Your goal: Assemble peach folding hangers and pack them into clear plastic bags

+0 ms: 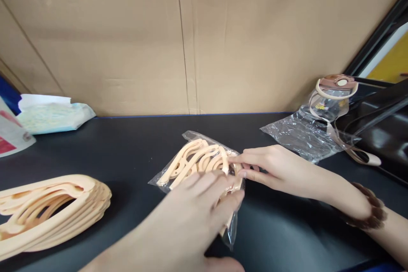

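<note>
A clear plastic bag of beige hangers (188,159) lies on the black table in front of me. My left hand (191,208) reaches across the bag's near side, its fingers stretched out over it and the thumb apart. Those fingers hide part of the hangers. At the bag's right edge, my right hand (270,163) has its thumb and fingertips closed on the plastic. A brown fuzzy band (369,206) circles my right wrist. To the left sits a stack of loose beige hangers (92,204), partly out of view.
A crumpled clear plastic bag (296,134) lies at the right beside a transparent cup with a strap (334,97). A shiny black bag (382,119) stands at the far right. Wipes in a soft pack (60,119) lie back left. A cardboard wall (143,51) borders the table.
</note>
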Tool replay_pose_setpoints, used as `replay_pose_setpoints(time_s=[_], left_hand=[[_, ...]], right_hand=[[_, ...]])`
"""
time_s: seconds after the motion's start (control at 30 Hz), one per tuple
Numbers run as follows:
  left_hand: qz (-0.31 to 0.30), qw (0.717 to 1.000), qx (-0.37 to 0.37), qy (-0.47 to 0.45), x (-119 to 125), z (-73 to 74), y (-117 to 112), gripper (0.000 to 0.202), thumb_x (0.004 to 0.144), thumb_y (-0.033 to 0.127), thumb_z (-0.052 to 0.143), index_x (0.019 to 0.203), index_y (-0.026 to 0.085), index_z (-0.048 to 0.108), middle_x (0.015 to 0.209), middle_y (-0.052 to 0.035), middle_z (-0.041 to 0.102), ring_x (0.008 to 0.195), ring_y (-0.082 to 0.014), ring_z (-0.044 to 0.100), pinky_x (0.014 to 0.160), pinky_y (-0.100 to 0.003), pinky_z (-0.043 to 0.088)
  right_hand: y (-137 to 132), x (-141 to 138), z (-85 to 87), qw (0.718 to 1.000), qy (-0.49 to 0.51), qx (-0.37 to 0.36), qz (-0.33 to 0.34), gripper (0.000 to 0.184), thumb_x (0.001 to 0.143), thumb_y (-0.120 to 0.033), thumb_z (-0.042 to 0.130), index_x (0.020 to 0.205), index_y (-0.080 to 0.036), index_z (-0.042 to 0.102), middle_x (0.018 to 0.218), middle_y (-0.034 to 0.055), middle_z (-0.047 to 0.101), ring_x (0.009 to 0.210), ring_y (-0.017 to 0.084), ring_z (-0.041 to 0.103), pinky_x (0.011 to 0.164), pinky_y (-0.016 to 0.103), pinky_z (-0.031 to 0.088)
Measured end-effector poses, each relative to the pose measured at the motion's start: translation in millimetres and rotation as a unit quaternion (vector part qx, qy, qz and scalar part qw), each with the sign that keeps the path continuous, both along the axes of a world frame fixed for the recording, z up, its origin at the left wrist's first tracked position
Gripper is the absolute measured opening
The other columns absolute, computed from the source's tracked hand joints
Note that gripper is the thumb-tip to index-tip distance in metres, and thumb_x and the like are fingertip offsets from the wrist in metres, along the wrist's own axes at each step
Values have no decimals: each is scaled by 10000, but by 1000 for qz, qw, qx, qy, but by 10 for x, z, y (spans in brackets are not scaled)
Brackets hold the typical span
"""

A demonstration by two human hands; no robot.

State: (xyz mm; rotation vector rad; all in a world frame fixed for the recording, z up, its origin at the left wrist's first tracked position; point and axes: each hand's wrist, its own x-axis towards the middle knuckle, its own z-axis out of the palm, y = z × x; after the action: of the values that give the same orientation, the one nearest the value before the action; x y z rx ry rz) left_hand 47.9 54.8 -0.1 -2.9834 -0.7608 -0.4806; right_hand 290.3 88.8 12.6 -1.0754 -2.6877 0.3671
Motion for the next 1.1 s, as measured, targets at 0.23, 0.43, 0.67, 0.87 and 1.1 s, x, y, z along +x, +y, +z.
replay_pose_setpoints(time_s=[0.23,0.43,0.67,0.87,1.1], left_hand=[[159,962,209,70,-98,-99,198,499,826,-23,363,1253,88,596,1188,-167,636,1034,-338,597,809,-446,487],[295,936,123,151,-207,-123,343,390,927,117,355,1188,55,638,1099,-190,666,929,-337,644,740,-462,518],[368,923,-41,105,-237,-223,415,678,983,496,326,1496,62,236,1541,-154,282,1419,-312,281,1113,-499,329],[370,918,-73,126,-240,-219,401,646,984,528,288,1478,112,324,1564,-140,221,1442,-304,216,1143,-496,283],[68,990,-82,94,-76,-75,94,446,991,419,398,1395,244,465,1437,-32,497,1322,-241,459,1052,-438,445]], right_hand=[[-8,-38,-54,1000,-7,21,-14,448,995,-431,423,1390,-223,459,1072,47,630,839,179,622,705,285,462],[-33,-37,-77,1000,-5,16,21,359,992,-388,452,1284,-210,560,1059,24,623,833,151,613,738,276,456],[-32,-43,-62,1000,-9,19,21,327,985,-356,477,1254,-203,582,1059,20,616,843,144,609,731,269,458],[-55,-48,-62,999,-18,19,23,320,978,-335,496,1256,-203,582,1079,21,600,871,146,611,755,276,471],[-63,-40,-80,999,-22,17,18,313,963,-290,524,1268,-229,564,1102,16,582,922,150,607,817,294,480]])
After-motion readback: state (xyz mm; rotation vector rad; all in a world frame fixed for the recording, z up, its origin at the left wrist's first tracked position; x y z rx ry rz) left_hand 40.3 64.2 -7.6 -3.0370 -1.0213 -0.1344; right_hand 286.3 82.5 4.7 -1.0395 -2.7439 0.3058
